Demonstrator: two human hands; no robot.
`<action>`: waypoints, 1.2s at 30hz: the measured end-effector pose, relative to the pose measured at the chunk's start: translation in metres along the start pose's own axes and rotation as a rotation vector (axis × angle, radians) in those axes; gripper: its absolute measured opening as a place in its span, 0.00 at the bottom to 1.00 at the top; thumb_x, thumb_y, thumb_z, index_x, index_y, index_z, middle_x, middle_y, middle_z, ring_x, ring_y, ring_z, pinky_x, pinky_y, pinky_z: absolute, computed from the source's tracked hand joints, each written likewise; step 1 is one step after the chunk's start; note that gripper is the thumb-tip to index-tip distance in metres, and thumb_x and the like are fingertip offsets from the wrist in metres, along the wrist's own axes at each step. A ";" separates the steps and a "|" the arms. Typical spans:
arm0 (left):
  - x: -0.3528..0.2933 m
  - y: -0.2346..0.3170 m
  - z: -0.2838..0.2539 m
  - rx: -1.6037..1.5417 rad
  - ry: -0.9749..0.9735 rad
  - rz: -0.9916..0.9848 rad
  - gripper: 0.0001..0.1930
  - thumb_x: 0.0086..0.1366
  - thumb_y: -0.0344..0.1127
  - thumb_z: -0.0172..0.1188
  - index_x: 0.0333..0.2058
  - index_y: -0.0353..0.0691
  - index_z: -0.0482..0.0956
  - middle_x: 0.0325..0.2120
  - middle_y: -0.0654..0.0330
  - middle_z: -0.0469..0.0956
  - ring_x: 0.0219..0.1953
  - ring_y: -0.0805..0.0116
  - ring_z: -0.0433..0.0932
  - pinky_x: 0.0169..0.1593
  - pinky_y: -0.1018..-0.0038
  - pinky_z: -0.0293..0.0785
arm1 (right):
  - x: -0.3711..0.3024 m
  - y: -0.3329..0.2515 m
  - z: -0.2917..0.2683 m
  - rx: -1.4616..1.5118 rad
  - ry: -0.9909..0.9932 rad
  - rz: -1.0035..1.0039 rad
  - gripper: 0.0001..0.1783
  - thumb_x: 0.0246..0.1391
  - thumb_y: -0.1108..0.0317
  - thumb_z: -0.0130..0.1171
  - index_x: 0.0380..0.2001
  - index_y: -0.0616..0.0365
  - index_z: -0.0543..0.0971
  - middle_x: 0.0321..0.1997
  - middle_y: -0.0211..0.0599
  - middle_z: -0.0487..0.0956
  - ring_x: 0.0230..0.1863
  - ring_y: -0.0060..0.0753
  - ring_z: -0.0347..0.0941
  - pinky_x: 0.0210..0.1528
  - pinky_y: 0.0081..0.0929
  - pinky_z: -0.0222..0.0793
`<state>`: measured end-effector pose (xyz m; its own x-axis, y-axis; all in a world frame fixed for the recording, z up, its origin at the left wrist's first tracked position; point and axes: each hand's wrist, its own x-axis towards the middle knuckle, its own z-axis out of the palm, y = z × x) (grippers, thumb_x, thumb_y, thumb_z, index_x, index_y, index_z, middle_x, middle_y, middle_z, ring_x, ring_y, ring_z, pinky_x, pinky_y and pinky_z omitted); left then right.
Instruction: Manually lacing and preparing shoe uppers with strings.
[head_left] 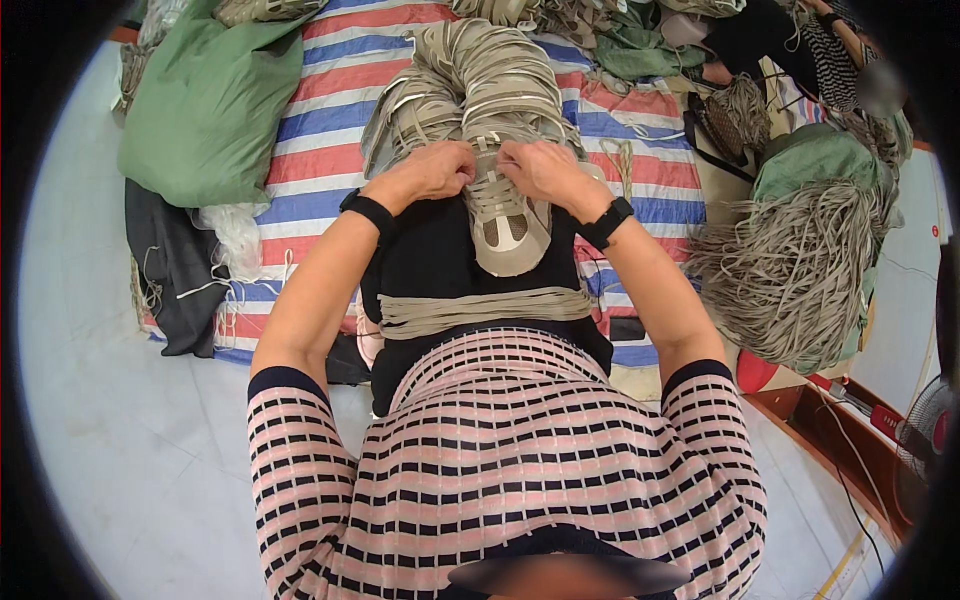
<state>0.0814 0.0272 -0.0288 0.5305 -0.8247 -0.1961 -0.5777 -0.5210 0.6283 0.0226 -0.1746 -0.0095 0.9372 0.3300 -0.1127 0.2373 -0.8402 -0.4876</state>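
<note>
A beige shoe upper lies over my lap with its toe toward me, flat laces crossing its front. My left hand is closed in a pinch at the left edge of the lacing, seemingly on a lace end. Opposite it, my right hand pinches at the right eyelets, also apparently on the lace; the fingertips partly hide it. Just beyond my hands, a curved row of stacked beige shoe uppers stretches away. A bundle of beige laces rests across my lap near my waist.
A striped red, white and blue sheet covers the floor ahead. At left sits a large green sack. A heap of beige laces hangs over a green bag at right, near a fan. Another person's arm shows at far right.
</note>
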 end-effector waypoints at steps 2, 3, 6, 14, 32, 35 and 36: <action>0.000 0.000 0.001 -0.075 0.013 -0.018 0.07 0.50 0.30 0.52 0.27 0.36 0.75 0.29 0.54 0.74 0.34 0.53 0.74 0.37 0.65 0.70 | 0.002 0.000 -0.011 0.037 -0.078 -0.001 0.10 0.49 0.61 0.53 0.32 0.54 0.75 0.25 0.44 0.77 0.32 0.49 0.73 0.33 0.41 0.67; 0.000 0.000 0.002 -0.124 0.011 -0.071 0.07 0.49 0.31 0.53 0.27 0.35 0.75 0.28 0.53 0.74 0.33 0.54 0.74 0.37 0.65 0.69 | 0.003 0.000 -0.014 0.069 -0.156 -0.007 0.11 0.48 0.60 0.55 0.31 0.54 0.76 0.25 0.43 0.77 0.33 0.48 0.73 0.34 0.39 0.67; 0.002 0.006 0.005 -0.157 0.057 -0.121 0.07 0.49 0.32 0.54 0.26 0.35 0.75 0.26 0.51 0.73 0.31 0.55 0.74 0.36 0.66 0.69 | 0.007 0.000 -0.011 0.113 -0.145 0.060 0.11 0.46 0.60 0.56 0.29 0.56 0.77 0.26 0.43 0.76 0.34 0.47 0.73 0.35 0.39 0.67; -0.007 0.021 0.011 -0.187 0.195 -0.181 0.08 0.48 0.34 0.55 0.24 0.35 0.73 0.23 0.49 0.76 0.30 0.47 0.74 0.34 0.60 0.69 | 0.008 0.003 0.008 0.222 0.107 -0.085 0.09 0.43 0.70 0.56 0.30 0.60 0.73 0.27 0.46 0.74 0.33 0.51 0.71 0.34 0.38 0.65; -0.002 0.029 0.039 0.058 0.450 -0.115 0.06 0.53 0.30 0.53 0.30 0.35 0.70 0.23 0.50 0.74 0.27 0.51 0.75 0.30 0.61 0.70 | -0.004 0.012 0.017 0.353 0.201 -0.150 0.07 0.43 0.71 0.57 0.28 0.62 0.75 0.27 0.43 0.74 0.31 0.47 0.70 0.34 0.33 0.65; -0.001 0.023 0.020 -0.317 0.162 -0.059 0.05 0.54 0.30 0.54 0.29 0.35 0.71 0.19 0.60 0.70 0.22 0.69 0.72 0.24 0.69 0.69 | -0.004 0.011 0.018 0.611 -0.009 0.065 0.04 0.43 0.72 0.56 0.24 0.62 0.75 0.21 0.36 0.72 0.26 0.36 0.69 0.31 0.27 0.64; -0.001 0.027 0.007 -0.589 -0.129 -0.306 0.04 0.55 0.30 0.54 0.30 0.37 0.73 0.19 0.66 0.67 0.21 0.79 0.67 0.19 0.77 0.65 | -0.005 0.013 0.017 0.878 -0.193 0.260 0.03 0.42 0.73 0.56 0.22 0.62 0.75 0.18 0.31 0.71 0.24 0.30 0.68 0.29 0.24 0.62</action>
<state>0.0607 0.0127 -0.0163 0.5173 -0.6976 -0.4958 0.0411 -0.5584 0.8286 0.0164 -0.1801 -0.0304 0.8562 0.3096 -0.4136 -0.3258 -0.2977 -0.8973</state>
